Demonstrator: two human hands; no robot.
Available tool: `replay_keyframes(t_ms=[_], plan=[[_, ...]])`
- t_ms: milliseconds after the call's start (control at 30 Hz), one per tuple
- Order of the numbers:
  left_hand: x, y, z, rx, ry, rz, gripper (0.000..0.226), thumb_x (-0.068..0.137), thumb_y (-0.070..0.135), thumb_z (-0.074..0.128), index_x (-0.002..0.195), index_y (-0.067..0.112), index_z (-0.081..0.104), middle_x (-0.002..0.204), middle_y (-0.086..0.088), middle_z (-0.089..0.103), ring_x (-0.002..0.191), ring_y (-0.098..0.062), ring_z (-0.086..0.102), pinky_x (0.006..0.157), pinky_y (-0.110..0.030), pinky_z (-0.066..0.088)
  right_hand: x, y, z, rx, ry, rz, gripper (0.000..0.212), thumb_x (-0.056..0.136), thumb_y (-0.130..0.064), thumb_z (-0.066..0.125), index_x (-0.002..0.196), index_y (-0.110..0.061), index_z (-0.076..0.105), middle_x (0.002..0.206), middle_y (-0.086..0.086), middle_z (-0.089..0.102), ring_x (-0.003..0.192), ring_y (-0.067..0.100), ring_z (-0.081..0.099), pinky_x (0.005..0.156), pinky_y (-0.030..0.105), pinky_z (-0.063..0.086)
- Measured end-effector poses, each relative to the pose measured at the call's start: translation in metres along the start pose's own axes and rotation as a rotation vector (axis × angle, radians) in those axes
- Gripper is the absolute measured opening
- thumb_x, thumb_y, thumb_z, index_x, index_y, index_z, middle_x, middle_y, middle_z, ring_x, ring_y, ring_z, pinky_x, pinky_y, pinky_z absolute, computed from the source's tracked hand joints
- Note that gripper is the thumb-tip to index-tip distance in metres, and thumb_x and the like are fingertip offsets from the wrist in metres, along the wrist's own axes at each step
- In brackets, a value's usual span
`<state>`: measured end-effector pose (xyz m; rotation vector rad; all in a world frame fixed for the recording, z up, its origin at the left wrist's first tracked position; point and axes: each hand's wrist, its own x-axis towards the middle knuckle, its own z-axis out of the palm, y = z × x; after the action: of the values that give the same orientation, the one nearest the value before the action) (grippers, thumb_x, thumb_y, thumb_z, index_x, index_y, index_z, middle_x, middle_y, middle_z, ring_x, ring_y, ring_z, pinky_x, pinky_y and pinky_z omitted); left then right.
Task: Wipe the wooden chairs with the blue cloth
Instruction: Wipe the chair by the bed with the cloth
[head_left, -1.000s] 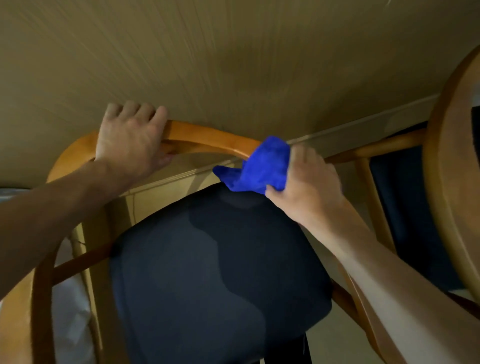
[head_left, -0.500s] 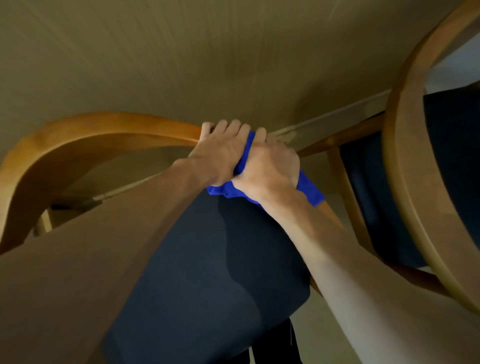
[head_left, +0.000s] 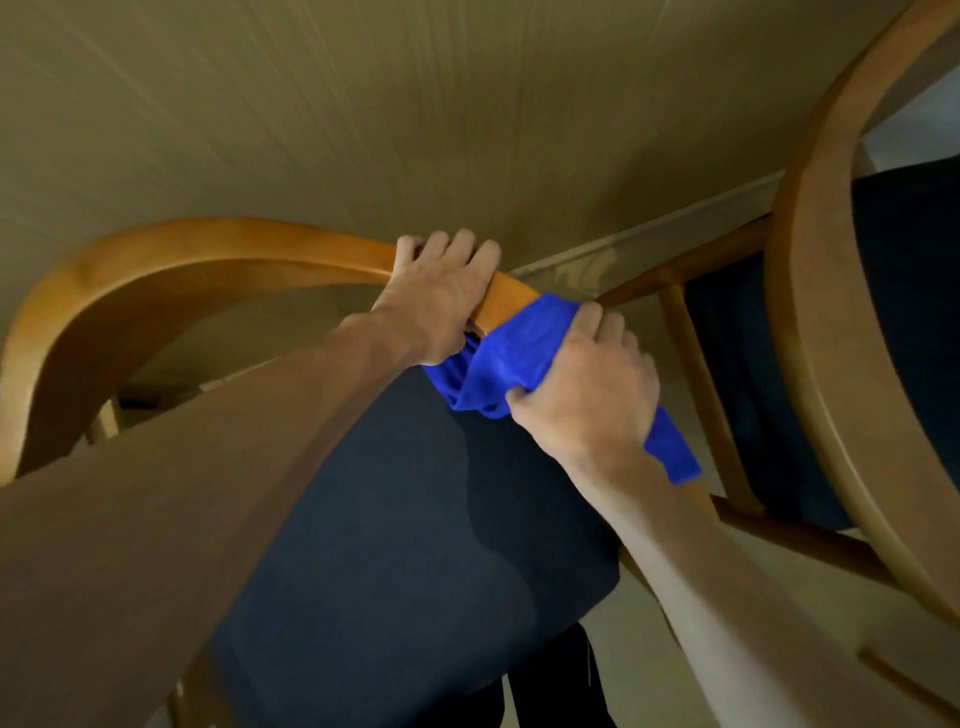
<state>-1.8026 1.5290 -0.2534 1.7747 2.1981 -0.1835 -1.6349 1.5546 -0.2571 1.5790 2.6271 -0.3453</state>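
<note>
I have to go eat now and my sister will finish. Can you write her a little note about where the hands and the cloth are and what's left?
Left hand: grips the curved wooden top rail of the near chair, holding it steady.
Right hand: grips the blue cloth, wrapped round the same rail just right of the left hand.
Done: cannot tell how much of the rail is wiped.
Left: judging by this, slide the cloth down the rail's right side, then do the rest of the frame and the second chair on the right.
</note>
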Motion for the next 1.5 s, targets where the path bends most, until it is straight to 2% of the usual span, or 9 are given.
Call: replay_keyframes(t_ms=[133,367,667,800,867,1033,1200,1300,1500], plan=[[0.000,0.003,0.002,0.015,-0.018,-0.011,0.063,0.065,0.004,0.067,0.118,0.020,0.037,0.115,-0.002,0.041,0.108,-0.026,0.042,0.093,-0.042,0.028,0.004,-0.005,0.001,0.031,0.006,-0.069,0.083,0.066,-0.058,0.074,0.128,-0.011,0.043,0.115,0.005,0.057,0.102,0.025,0.057,0.084,0.036,0.043],[0.001,0.004,-0.004,-0.021,-0.002,-0.025,0.061,0.069,0.006,0.069,0.118,0.023,0.039,0.115,-0.002,0.041,0.110,-0.026,0.041,0.099,-0.045,0.026,-0.081,0.065,-0.006,0.016,0.022,0.181,0.082,0.055,-0.057,0.081,0.113,-0.009,0.048,0.100,0.008,0.058,0.090,0.029,0.059,0.079,0.041,0.050],[-0.003,0.005,-0.001,0.051,-0.011,-0.045,0.068,0.065,0.004,0.071,0.122,0.020,0.037,0.118,-0.007,0.042,0.111,-0.030,0.041,0.098,-0.048,0.029,-0.004,0.003,0.002,0.063,0.038,-0.082,0.080,0.068,-0.056,0.073,0.128,-0.013,0.043,0.120,0.005,0.056,0.108,0.025,0.055,0.090,0.038,0.041],[-0.021,0.032,0.007,0.289,0.103,0.157,0.100,0.062,0.019,0.076,0.145,0.014,0.022,0.142,-0.016,0.034,0.133,-0.037,0.030,0.112,-0.055,0.018,-0.073,0.060,-0.001,0.071,0.080,0.056,0.085,0.065,-0.054,0.076,0.130,-0.011,0.043,0.117,0.008,0.056,0.105,0.028,0.055,0.087,0.040,0.044],[-0.033,0.061,0.016,0.253,0.156,0.287,0.106,0.061,0.019,0.077,0.150,0.013,0.020,0.148,-0.017,0.032,0.141,-0.037,0.024,0.116,-0.052,0.013,-0.111,0.087,-0.002,0.071,0.048,0.144,0.083,0.063,-0.053,0.077,0.126,-0.009,0.045,0.108,0.008,0.055,0.097,0.029,0.056,0.081,0.042,0.047],[-0.034,0.096,0.035,0.194,0.244,0.347,0.098,0.062,0.020,0.079,0.146,0.019,0.029,0.149,-0.013,0.035,0.144,-0.036,0.020,0.118,-0.052,0.010,-0.119,0.090,-0.007,0.091,-0.002,0.268,0.078,0.057,-0.053,0.078,0.115,-0.014,0.044,0.105,0.004,0.054,0.095,0.025,0.056,0.077,0.040,0.052],[-0.033,0.092,0.032,0.146,0.257,0.328,0.083,0.066,0.022,0.072,0.141,0.009,0.038,0.142,-0.015,0.043,0.139,-0.036,0.030,0.117,-0.050,0.013,-0.043,0.044,-0.001,0.101,0.042,0.066,0.090,0.061,-0.063,0.074,0.127,-0.010,0.044,0.117,0.006,0.057,0.105,0.024,0.056,0.089,0.038,0.046],[-0.034,0.093,0.030,0.131,0.221,0.323,0.087,0.061,0.020,0.071,0.141,0.011,0.038,0.142,-0.014,0.042,0.139,-0.035,0.028,0.117,-0.050,0.011,-0.070,0.064,-0.001,0.088,0.114,0.019,0.090,0.064,-0.063,0.072,0.130,-0.008,0.046,0.118,0.008,0.058,0.105,0.026,0.057,0.089,0.039,0.047],[-0.035,0.097,0.030,0.140,0.223,0.307,0.092,0.056,0.011,0.078,0.139,0.017,0.037,0.141,-0.010,0.040,0.139,-0.033,0.028,0.117,-0.050,0.012,-0.169,0.118,0.000,0.194,0.014,0.274,0.083,0.061,-0.054,0.078,0.125,-0.015,0.044,0.111,0.000,0.054,0.097,0.021,0.058,0.074,0.035,0.055]])
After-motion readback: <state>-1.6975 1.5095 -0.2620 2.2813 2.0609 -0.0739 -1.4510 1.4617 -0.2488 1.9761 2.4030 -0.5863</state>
